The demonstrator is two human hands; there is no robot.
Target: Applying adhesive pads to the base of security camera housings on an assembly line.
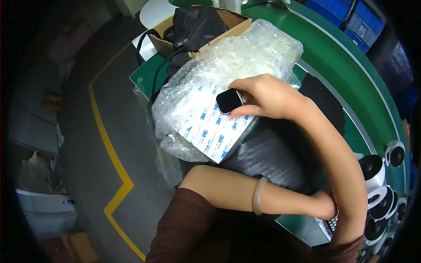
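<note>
My right hand [267, 97] pinches a small squarish watch-like piece [230, 101] with a glossy black face and silver rim between thumb and fingers. It hangs over a white sheet [210, 133] with repeated blue print. This sheet lies on a bulky bundle of clear plastic wrap [237, 57]. My left arm, with a pale bangle [259, 196] on it, reaches across to the right. Partly behind my right forearm, my left hand [325, 205] is beside a white piece with a black honeycomb pattern [332, 224]; its fingers are hidden.
Behind the bundle stands an open cardboard box [243, 27] with a black mesh bag [199, 26]. Several white round-bodied units with black faces [372, 171] line the right side of the green table [324, 41]. Blue crates [362, 26] are at the far right. A yellow line [105, 131] marks the grey floor.
</note>
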